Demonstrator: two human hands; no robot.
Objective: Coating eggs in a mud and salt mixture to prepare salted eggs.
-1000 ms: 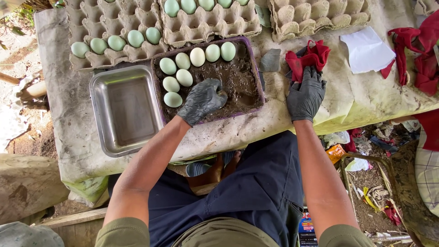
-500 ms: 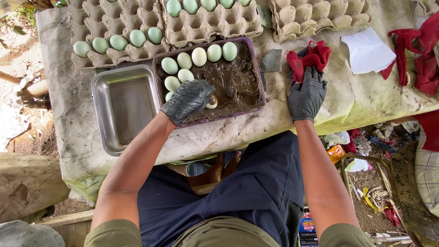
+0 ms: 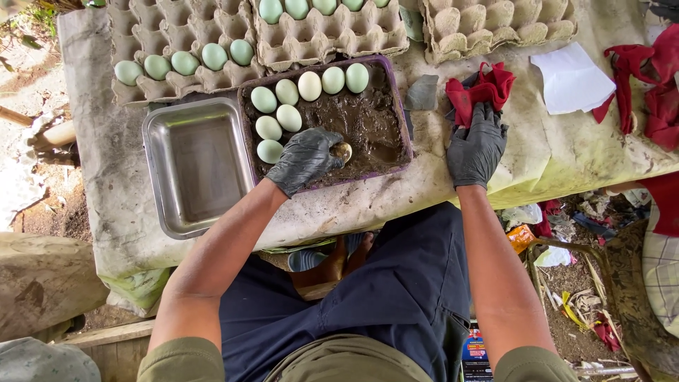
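Observation:
My left hand (image 3: pixel 304 160), in a dark glove, grips a mud-smeared egg (image 3: pixel 343 151) inside a purple tray of brown mud (image 3: pixel 368 120). Several clean pale-green eggs (image 3: pixel 286 106) lie along the tray's far and left sides. My right hand (image 3: pixel 476 147), also gloved, rests flat on the table with its fingers on a red cloth (image 3: pixel 481 90). It holds nothing.
An empty steel pan (image 3: pixel 198 166) sits left of the mud tray. Cardboard egg cartons (image 3: pixel 177 49) with several green eggs line the far edge. A white paper (image 3: pixel 571 79) and more red cloth (image 3: pixel 647 85) lie at right. Litter covers the ground below.
My left hand slid left in the mud tray, then came back right and now shows a muddy egg at its fingertips. My right hand stayed on the cloth.

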